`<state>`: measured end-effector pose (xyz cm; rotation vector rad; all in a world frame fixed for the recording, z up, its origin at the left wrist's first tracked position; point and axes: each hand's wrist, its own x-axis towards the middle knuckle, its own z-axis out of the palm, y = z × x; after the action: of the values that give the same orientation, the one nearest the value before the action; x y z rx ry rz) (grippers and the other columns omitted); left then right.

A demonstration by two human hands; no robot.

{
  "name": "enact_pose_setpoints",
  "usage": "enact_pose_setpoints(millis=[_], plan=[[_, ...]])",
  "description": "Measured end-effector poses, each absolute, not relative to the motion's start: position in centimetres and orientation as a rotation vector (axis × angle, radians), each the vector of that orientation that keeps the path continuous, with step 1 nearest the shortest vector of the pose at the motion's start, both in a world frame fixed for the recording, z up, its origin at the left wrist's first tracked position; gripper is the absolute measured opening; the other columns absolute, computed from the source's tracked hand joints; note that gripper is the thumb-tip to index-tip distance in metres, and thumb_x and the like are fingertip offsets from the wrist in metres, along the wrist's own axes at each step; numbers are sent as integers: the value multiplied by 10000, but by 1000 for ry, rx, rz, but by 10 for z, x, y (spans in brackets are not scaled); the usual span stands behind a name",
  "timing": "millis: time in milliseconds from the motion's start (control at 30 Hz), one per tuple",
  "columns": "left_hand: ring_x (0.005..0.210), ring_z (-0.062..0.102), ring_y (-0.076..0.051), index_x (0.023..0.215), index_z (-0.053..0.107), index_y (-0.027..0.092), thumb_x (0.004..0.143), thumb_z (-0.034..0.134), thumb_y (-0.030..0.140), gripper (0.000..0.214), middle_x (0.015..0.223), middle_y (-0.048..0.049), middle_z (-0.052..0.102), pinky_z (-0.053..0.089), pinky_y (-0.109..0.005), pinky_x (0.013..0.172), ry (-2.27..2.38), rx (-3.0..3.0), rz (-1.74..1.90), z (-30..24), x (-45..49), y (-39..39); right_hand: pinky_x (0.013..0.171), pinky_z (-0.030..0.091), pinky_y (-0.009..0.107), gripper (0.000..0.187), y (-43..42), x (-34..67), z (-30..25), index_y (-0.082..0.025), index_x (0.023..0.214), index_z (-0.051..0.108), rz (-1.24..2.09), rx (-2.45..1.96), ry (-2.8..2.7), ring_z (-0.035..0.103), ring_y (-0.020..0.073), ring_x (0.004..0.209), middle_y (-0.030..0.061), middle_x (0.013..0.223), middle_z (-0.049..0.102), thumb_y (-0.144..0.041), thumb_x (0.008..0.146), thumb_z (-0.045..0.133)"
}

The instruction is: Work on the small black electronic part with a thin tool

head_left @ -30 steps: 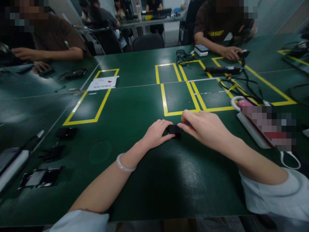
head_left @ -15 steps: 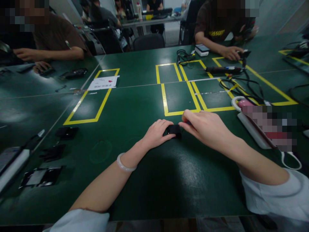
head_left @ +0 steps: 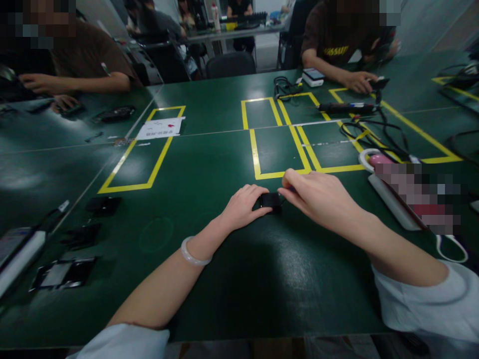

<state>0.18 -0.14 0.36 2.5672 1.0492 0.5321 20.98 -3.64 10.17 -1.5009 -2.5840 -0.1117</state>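
My left hand (head_left: 245, 207) grips a small black box-shaped part (head_left: 270, 200) between thumb and fingers, low over the green table or resting on it. On the part's right side, my right hand (head_left: 318, 192) is closed in a pinch, with thumb and index finger together. A thin dark tip shows between the right fingertips and the part. Whatever the right hand pinches is mostly hidden by the hand, so its kind cannot be made out.
Left lie black parts (head_left: 104, 205) and a frame-like black and silver piece (head_left: 62, 273). A phone in a case (head_left: 415, 199) lies right, beyond it a black pen-shaped tool (head_left: 348, 108) with cables. Yellow tape (head_left: 151, 177) marks the green table (head_left: 209, 154). Co-workers (head_left: 93, 60) sit opposite.
My right fingertips have shifted very slightly at the black part's right side. My left hand and the part stay in place.
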Motion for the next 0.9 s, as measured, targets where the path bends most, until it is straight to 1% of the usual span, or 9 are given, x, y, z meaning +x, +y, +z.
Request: enact_pose_setpoints(millis=[133, 233, 300, 400, 467, 567, 700, 800, 900], plan=[[987, 543, -246, 1160, 527, 201, 918, 513, 491, 378, 1101, -81, 608, 452, -393, 870, 1051, 2570, 530, 5, 2, -2, 534, 266, 270, 204, -35, 211, 99, -179, 1004, 489, -91, -1504, -2576, 597, 177, 619, 38, 741, 653, -291, 960, 324], [976, 542, -242, 1146, 530, 196, 917, 519, 485, 368, 1097, -78, 609, 452, -386, 864, 1053, 2569, 540, 4, 2, -2, 553, 290, 269, 195, -36, 211, 99, -178, 1046, 473, -33, -1470, -2539, 606, 174, 641, 34, 770, 657, -268, 944, 333], [971, 541, -241, 1151, 530, 193, 917, 518, 487, 376, 1091, -78, 609, 451, -385, 863, 1054, 2568, 539, 4, 2, -1, 557, 295, 269, 193, -37, 211, 100, -181, 1037, 473, -13, -1463, -2525, 612, 177, 654, 33, 777, 658, -301, 947, 350], [978, 539, -242, 1171, 528, 196, 920, 513, 484, 382, 1092, -79, 606, 449, -388, 869, 1049, 2566, 528, 4, 1, -1, 536, 276, 269, 220, -36, 210, 101, -188, 974, 491, -31, -1495, -2548, 610, 187, 640, 32, 739, 650, -372, 955, 371], [983, 539, -243, 1179, 525, 197, 922, 511, 483, 385, 1101, -80, 605, 449, -391, 874, 1045, 2565, 524, 4, 1, -1, 521, 258, 269, 228, -36, 210, 101, -188, 966, 496, -55, -1520, -2560, 606, 191, 624, 31, 719, 646, -374, 959, 364], [978, 543, -242, 1159, 524, 195, 921, 511, 485, 376, 1097, -79, 607, 452, -391, 871, 1046, 2568, 528, 5, 2, -1, 523, 264, 266, 205, -35, 211, 99, -181, 1019, 483, -42, -1504, -2553, 606, 183, 619, 31, 742, 654, -313, 957, 339], [967, 548, -241, 1149, 524, 197, 918, 518, 484, 368, 1081, -76, 610, 455, -386, 862, 1053, 2570, 539, 4, 2, -1, 558, 296, 267, 179, -37, 212, 100, -177, 1057, 464, -9, -1474, -2525, 615, 176, 645, 18, 759, 648, -250, 924, 368], [977, 547, -242, 1159, 524, 199, 919, 516, 487, 376, 1089, -75, 610, 453, -387, 867, 1051, 2570, 541, 3, 2, -1, 556, 291, 269, 164, -37, 211, 102, -189, 1009, 475, -7, -1471, -2541, 619, 184, 668, 17, 755, 644, -306, 941, 381], [989, 546, -241, 1178, 522, 200, 918, 521, 480, 382, 1106, -75, 607, 451, -388, 875, 1046, 2576, 533, 3, 2, -1, 536, 267, 272, 212, -37, 211, 103, -195, 957, 492, -50, -1512, -2579, 613, 191, 650, 21, 724, 639, -370, 960, 373]])
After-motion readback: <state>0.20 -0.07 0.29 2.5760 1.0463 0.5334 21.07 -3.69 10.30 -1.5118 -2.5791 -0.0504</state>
